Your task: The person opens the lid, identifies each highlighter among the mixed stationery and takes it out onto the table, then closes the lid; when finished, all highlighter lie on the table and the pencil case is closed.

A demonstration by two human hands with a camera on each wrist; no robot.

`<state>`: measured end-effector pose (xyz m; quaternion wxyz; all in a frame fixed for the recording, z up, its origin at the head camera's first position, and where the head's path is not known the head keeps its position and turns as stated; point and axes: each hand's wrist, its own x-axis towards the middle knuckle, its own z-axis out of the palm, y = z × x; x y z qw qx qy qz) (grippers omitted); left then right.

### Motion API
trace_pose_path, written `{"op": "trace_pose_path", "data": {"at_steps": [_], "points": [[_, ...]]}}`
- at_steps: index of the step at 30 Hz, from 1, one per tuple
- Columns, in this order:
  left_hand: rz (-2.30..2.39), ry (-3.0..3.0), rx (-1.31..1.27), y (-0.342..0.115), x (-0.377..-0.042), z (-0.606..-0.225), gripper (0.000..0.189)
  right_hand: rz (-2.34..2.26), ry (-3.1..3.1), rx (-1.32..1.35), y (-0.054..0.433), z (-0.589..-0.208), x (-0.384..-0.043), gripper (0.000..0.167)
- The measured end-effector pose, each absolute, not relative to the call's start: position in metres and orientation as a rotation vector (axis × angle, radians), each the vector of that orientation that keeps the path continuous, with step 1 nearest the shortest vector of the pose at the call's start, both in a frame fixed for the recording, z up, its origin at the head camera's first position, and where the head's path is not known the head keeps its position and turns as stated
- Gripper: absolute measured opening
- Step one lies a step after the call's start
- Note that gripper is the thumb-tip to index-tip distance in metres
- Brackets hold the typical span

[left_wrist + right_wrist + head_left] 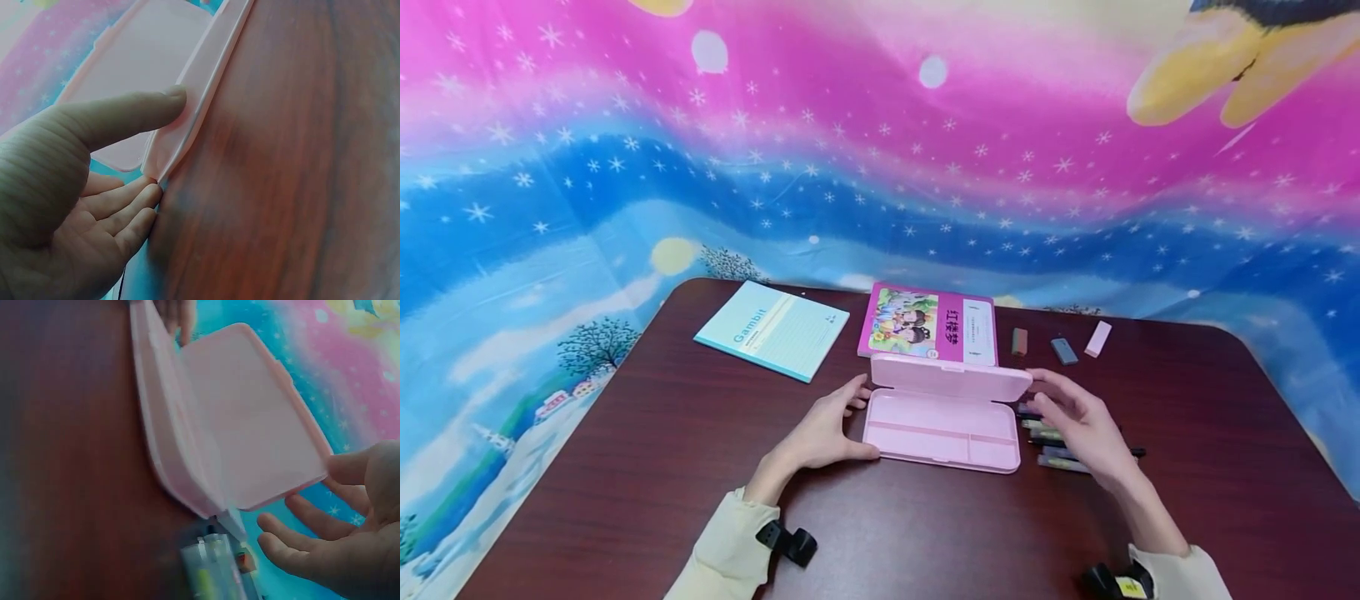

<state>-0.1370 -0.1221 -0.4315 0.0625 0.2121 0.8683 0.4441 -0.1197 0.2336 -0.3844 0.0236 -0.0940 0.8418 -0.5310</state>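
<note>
A pink pencil case (942,433) lies on the table with its lid (951,379) raised on the far side. Low dividers split the bare tray into compartments. My left hand (831,425) holds the case's left end, thumb on the near wall and fingers around the corner, as the left wrist view also shows. At the lid's right corner, my right hand (1078,421) pinches the edge between thumb and forefinger; its other fingers stand apart from the lid in the right wrist view. Several pens (1052,437) lie beside the case, partly hidden under the right hand.
A light-blue notebook (775,329) lies at the back left. Behind the lid is a pink picture book (936,321), its lower edge covered. Farther right are a small red-green block (1019,342), a blue-grey eraser (1063,351) and a pale pink eraser (1098,338). A printed cloth hangs behind the table.
</note>
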Motion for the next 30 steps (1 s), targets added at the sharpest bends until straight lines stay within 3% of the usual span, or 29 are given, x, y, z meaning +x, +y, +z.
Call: {"op": "trace_pose_path", "data": {"at_steps": [7,16,30], "points": [[1.42,2.602,0.679,-0.126,-0.138,-0.43,0.103,-1.682,2.547,-0.106,0.221,-0.391,-0.095,0.04],[1.527,2.427,0.634,-0.132,-0.139,-0.422,0.046,-1.644,2.509,-0.11,0.214,-0.403,-0.085,0.04],[1.456,2.506,0.648,-0.134,-0.136,-0.423,0.036,-1.411,2.763,-0.108,0.201,-0.41,-0.088,0.038]]}}
